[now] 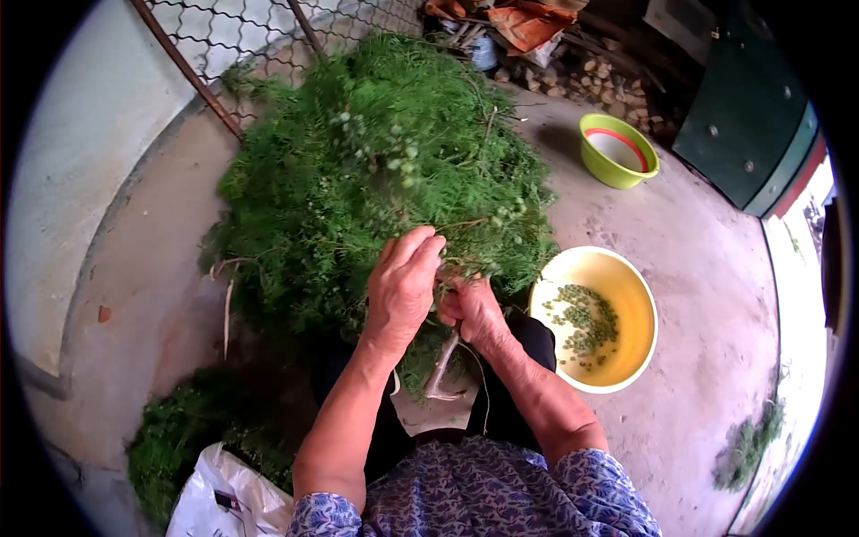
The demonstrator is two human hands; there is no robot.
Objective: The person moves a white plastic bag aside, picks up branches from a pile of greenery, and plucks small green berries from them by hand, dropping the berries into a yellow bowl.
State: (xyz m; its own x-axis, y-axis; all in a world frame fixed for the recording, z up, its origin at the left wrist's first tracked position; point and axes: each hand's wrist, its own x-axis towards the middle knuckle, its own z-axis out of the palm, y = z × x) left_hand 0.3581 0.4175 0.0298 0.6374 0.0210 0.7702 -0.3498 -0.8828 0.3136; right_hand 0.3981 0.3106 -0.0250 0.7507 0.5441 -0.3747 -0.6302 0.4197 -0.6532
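Observation:
A large heap of feathery green conifer branches (376, 152) with pale green cones lies in front of me. My left hand (400, 291) is closed at the near edge of the heap, its fingertips pinching a thin twig (465, 223). Close beside it on the right, my right hand (476, 309) is wrapped round a cut branch (441, 367), whose bare woody stem hangs down between my knees. Right of my knee, a yellow basin (640, 322) holds many small green cones (586, 322).
A lime-green basin (617, 170) with a red-rimmed bowl in it stands farther back. Split firewood (608, 85) is stacked behind. More greenery (197, 421) and a white sack (228, 501) lie at lower left. Wire mesh (233, 36) leans at the wall.

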